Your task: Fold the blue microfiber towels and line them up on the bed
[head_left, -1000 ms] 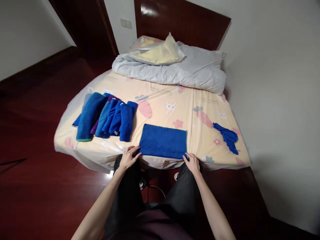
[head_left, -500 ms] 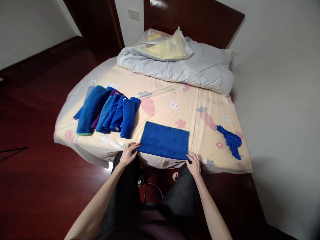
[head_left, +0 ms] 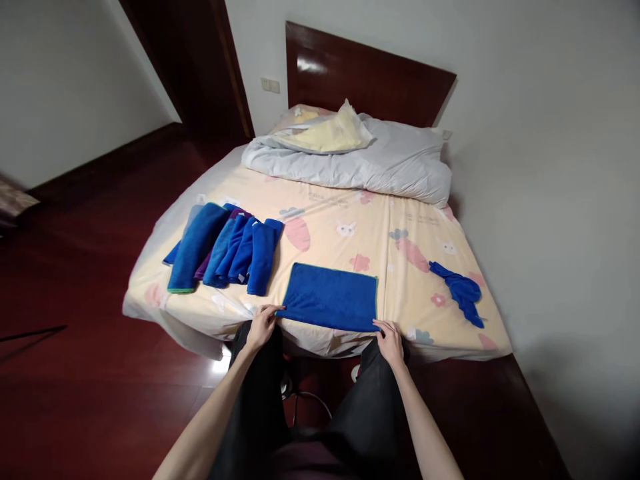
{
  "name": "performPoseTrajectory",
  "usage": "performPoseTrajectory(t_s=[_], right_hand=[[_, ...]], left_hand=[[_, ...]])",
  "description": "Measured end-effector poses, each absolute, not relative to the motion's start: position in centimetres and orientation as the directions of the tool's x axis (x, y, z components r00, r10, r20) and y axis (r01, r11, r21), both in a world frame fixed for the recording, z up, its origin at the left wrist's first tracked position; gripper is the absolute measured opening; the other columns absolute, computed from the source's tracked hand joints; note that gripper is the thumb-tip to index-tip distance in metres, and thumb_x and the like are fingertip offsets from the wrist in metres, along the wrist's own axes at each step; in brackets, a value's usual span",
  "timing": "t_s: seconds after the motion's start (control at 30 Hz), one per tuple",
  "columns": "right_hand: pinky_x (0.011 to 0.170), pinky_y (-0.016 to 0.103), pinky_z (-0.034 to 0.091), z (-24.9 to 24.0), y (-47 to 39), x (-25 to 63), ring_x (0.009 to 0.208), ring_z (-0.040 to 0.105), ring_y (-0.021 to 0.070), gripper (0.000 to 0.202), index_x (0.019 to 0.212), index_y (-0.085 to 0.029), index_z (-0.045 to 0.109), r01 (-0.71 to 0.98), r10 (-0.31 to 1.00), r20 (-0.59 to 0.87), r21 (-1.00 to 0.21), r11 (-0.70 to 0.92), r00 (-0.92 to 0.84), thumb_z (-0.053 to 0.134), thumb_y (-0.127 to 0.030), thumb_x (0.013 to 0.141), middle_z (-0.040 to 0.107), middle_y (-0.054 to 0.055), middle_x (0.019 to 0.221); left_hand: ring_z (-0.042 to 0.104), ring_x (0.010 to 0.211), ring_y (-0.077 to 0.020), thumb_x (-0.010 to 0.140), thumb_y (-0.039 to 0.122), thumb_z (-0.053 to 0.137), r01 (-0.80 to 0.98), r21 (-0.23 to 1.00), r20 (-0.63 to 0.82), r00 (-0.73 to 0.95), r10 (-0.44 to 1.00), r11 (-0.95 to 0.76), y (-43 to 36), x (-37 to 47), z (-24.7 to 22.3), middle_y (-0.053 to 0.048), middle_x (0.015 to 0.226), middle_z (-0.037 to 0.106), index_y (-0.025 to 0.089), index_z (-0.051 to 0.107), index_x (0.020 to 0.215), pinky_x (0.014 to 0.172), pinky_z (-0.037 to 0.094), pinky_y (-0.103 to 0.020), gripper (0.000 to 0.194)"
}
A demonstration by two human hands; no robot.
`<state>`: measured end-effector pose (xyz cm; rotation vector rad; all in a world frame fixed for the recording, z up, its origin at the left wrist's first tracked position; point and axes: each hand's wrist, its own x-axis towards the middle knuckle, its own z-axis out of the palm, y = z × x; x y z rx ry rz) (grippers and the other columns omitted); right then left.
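A blue towel [head_left: 331, 297] with green edging lies flat at the near edge of the bed, roughly rectangular. My left hand [head_left: 263, 325] pinches its near left corner, and my right hand [head_left: 390, 339] pinches the near right corner. Several rolled towels [head_left: 195, 248], mostly blue with some purple, lie side by side to the left. A crumpled blue cloth [head_left: 461, 291] rests on the right part of the bed.
The bed [head_left: 345, 250] has a patterned cream sheet. A folded grey quilt [head_left: 400, 170] and a pale yellow pillow [head_left: 335, 133] lie toward the dark headboard [head_left: 365, 77]. A thin dark rod [head_left: 35, 333] shows above the floor at left.
The camera view has tilted up, so the bed sits lower and more of the wall shows. Both hands still hold the towel's near corners, whose near edge looks slightly lifted or curled.
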<state>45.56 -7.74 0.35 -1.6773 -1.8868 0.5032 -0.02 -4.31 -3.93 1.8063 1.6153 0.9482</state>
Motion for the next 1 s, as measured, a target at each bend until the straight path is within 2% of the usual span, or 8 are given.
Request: performPoseTrajectory(t_s=[0.2, 0.27, 0.4, 0.5, 0.63, 1.0], right_hand=[[0.096, 0.041, 0.053, 0.2, -8.0, 45.8, 0.104, 0.066, 0.0254, 0.031, 0.113, -0.025, 0.071, 0.769, 0.989, 0.150, -0.634, 0.087, 0.012, 0.049, -0.021, 0.091, 0.071, 0.009, 0.109], [0.092, 0.039, 0.054, 0.2, -8.0, 45.8, 0.097, 0.067, 0.0253, 0.028, 0.111, -0.023, 0.071, 0.770, 0.987, 0.158, -0.634, 0.073, 0.036, 0.049, -0.026, 0.094, 0.070, 0.010, 0.104], [0.085, 0.035, 0.053, 0.0, -8.0, 45.7, 0.088, 0.067, 0.0246, 0.031, 0.105, -0.020, 0.070, 0.780, 0.983, 0.163, -0.624, 0.034, 0.088, 0.047, -0.041, 0.099, 0.070, 0.011, 0.097], [0.083, 0.033, 0.052, -0.2, -8.0, 45.7, 0.089, 0.068, 0.0246, 0.037, 0.098, -0.021, 0.070, 0.804, 0.986, 0.125, -0.594, -0.014, 0.109, 0.044, -0.048, 0.101, 0.071, 0.011, 0.096], [0.082, 0.032, 0.051, -0.5, -7.9, 45.6, 0.091, 0.069, 0.0237, 0.038, 0.097, -0.022, 0.070, 0.828, 0.989, 0.077, -0.557, -0.065, 0.130, 0.043, -0.049, 0.101, 0.073, 0.009, 0.097], [0.079, 0.028, 0.050, -0.5, -7.7, 45.5, 0.090, 0.071, 0.0220, 0.032, 0.100, -0.022, 0.072, 0.855, 0.987, 0.007, -0.501, -0.134, 0.158, 0.049, -0.044, 0.099, 0.075, 0.008, 0.101]], left_hand=[[0.063, 0.094, -0.0259, 0.089, 0.032, 0.049, 0.624, 0.777, 0.144, -0.052, 0.988, -0.081, -4.6, 0.0, -4.7, -0.011, 0.101, 0.063, 0.021, 0.070, 0.111, 0.090, 0.054, -0.044, 0.032], [0.063, 0.088, -0.0250, 0.092, 0.040, 0.049, 0.627, 0.776, 0.150, -0.072, 0.986, -0.073, -4.6, 0.1, -4.7, -0.009, 0.096, 0.062, 0.021, 0.069, 0.107, 0.085, 0.054, -0.042, 0.031], [0.060, 0.077, -0.0239, 0.094, 0.051, 0.047, 0.652, 0.758, 0.121, -0.108, 0.987, -0.022, -4.8, 0.2, -4.1, -0.005, 0.080, 0.059, 0.022, 0.065, 0.088, 0.078, 0.051, -0.039, 0.035], [0.063, 0.079, -0.0247, 0.095, 0.055, 0.044, 0.624, 0.780, 0.053, -0.126, 0.991, 0.038, -4.9, 0.0, -3.7, -0.005, 0.082, 0.064, 0.022, 0.063, 0.088, 0.078, 0.049, -0.038, 0.038], [0.065, 0.083, -0.0261, 0.094, 0.059, 0.044, 0.619, 0.781, 0.000, -0.130, 0.991, 0.082, -5.0, -0.2, -3.6, -0.007, 0.086, 0.069, 0.021, 0.064, 0.091, 0.079, 0.048, -0.037, 0.043], [0.064, 0.080, -0.0249, 0.094, 0.061, 0.043, 0.646, 0.760, 0.002, -0.113, 0.994, 0.072, -5.0, -0.2, -3.4, -0.006, 0.082, 0.068, 0.020, 0.066, 0.090, 0.078, 0.048, -0.036, 0.048]])
